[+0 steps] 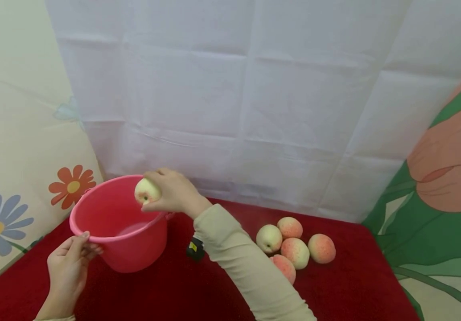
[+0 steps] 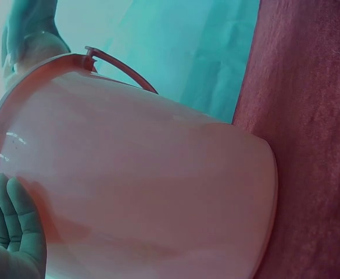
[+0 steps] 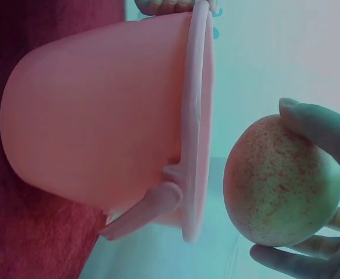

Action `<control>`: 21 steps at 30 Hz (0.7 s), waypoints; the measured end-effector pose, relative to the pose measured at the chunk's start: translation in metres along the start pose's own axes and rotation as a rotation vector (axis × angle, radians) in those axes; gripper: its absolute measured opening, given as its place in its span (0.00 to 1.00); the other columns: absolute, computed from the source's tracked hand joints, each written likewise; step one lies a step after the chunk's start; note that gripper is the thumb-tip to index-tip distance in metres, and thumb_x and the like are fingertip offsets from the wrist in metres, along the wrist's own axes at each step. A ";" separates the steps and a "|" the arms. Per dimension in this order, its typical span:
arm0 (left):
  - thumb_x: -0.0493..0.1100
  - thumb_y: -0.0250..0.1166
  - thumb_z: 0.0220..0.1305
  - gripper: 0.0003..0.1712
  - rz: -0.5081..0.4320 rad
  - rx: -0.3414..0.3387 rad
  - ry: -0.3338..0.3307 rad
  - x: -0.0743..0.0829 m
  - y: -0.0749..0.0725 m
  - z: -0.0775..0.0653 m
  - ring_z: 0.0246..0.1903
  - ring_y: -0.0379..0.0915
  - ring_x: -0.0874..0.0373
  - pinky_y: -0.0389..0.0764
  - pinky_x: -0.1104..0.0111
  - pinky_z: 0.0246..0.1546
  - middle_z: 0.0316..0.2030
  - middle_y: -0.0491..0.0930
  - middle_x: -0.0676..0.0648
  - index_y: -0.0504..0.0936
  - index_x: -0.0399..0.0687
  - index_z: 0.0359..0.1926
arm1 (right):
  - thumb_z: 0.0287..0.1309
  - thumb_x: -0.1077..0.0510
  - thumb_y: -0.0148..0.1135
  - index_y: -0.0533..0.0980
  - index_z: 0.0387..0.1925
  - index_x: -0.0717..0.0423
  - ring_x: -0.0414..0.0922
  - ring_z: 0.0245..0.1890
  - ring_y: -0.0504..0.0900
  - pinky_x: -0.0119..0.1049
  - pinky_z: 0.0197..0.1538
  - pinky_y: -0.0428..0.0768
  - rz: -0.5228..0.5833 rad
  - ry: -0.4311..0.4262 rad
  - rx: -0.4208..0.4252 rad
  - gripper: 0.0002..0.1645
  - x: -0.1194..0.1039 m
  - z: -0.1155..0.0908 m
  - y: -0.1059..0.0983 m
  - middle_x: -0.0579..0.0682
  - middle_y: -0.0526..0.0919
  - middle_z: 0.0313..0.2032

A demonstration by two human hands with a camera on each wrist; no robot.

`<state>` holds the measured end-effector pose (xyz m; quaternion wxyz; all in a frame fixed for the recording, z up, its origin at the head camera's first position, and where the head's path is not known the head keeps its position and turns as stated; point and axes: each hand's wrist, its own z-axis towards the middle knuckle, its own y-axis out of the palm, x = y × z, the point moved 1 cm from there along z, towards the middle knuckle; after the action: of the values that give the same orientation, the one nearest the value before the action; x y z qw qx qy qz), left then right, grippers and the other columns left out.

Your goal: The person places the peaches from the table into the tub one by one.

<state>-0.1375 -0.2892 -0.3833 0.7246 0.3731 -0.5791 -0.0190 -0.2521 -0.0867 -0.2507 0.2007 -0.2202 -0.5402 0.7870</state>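
Note:
A pink bucket [image 1: 134, 252] stands upright on the red cloth, with its mouth facing up. At its near left rim, my left hand [image 1: 67, 267] pinches the edge between thumb and fingers; in the left wrist view those fingers [image 2: 15, 215] lie against the outer wall. My right hand [image 1: 176, 191] holds a pale yellow-and-red peach [image 1: 147, 191] over the bucket's right rim. The right wrist view shows this peach [image 3: 283, 180] gripped between thumb and fingers, just beyond the rim. The bucket's handle [image 3: 143, 212] hangs down at the side.
Several peaches [image 1: 294, 253] lie grouped on the red cloth [image 1: 359, 276] to the right, one partly hidden by my right sleeve [image 1: 250, 267]. A small black object with a yellow mark [image 1: 195, 248] shows beside that sleeve. A white sheet [image 1: 230, 111] hangs behind.

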 end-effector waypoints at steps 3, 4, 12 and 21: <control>0.38 0.59 0.62 0.11 -0.001 -0.008 0.005 0.001 0.002 -0.001 0.19 0.78 0.59 0.81 0.71 0.26 0.17 0.80 0.48 0.82 0.40 0.24 | 0.44 0.39 0.67 0.67 0.60 0.46 0.37 0.46 0.71 0.28 0.44 0.71 0.002 0.001 0.010 0.41 -0.003 0.003 0.001 0.45 0.73 0.51; 0.38 0.59 0.62 0.11 -0.003 -0.010 0.009 0.000 0.002 -0.001 0.19 0.78 0.59 0.81 0.71 0.26 0.17 0.80 0.48 0.82 0.39 0.25 | 0.44 0.38 0.67 0.66 0.61 0.46 0.38 0.48 0.70 0.29 0.46 0.71 0.004 -0.001 0.016 0.42 -0.004 0.004 0.002 0.46 0.72 0.52; 0.38 0.59 0.61 0.11 0.015 0.003 -0.002 0.001 0.001 0.002 0.19 0.78 0.59 0.81 0.71 0.25 0.17 0.80 0.48 0.83 0.40 0.25 | 0.50 0.41 0.63 0.62 0.65 0.47 0.43 0.61 0.62 0.29 0.62 0.61 0.006 -0.038 -0.023 0.41 -0.006 0.004 0.004 0.49 0.63 0.62; 0.39 0.58 0.62 0.10 0.076 -0.053 0.038 -0.024 -0.046 0.041 0.22 0.80 0.57 0.82 0.66 0.27 0.21 0.82 0.47 0.83 0.38 0.30 | 0.53 0.43 0.61 0.66 0.62 0.47 0.42 0.60 0.64 0.29 0.60 0.64 -0.053 -0.015 -0.050 0.35 -0.007 -0.006 0.005 0.48 0.67 0.60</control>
<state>-0.1618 -0.3325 -0.4274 0.7453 0.3319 -0.5783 0.0003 -0.2431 -0.0874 -0.2566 0.2120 -0.2046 -0.5669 0.7693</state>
